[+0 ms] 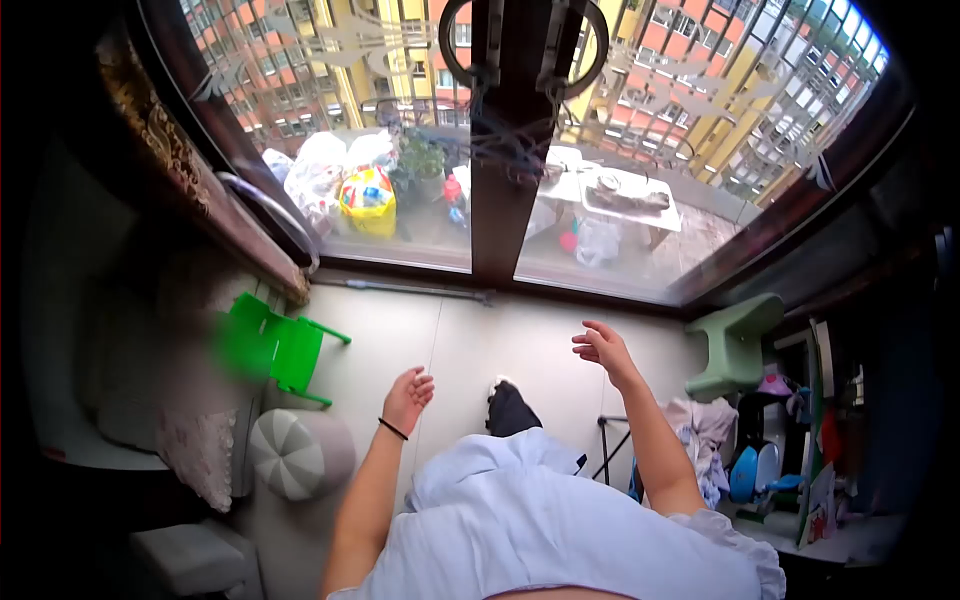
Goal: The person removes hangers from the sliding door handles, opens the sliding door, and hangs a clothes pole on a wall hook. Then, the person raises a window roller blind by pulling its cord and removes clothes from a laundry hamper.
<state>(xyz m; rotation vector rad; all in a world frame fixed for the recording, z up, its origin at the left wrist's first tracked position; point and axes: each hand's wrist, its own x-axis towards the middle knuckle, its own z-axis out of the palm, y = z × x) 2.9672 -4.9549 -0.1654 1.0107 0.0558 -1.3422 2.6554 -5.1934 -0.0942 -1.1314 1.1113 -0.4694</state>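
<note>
Right hand (600,347) empty, fingers loosely spread, nearer than the left hand (408,398) to the dark-framed glass doors (495,225) ahead, long side upright. Left hand also empty, fingers half curled, right of a smooth green plastic chair (296,352) and round, wedge-patterned pouf (300,455). Pale floor tiles (385,335) below.
</note>
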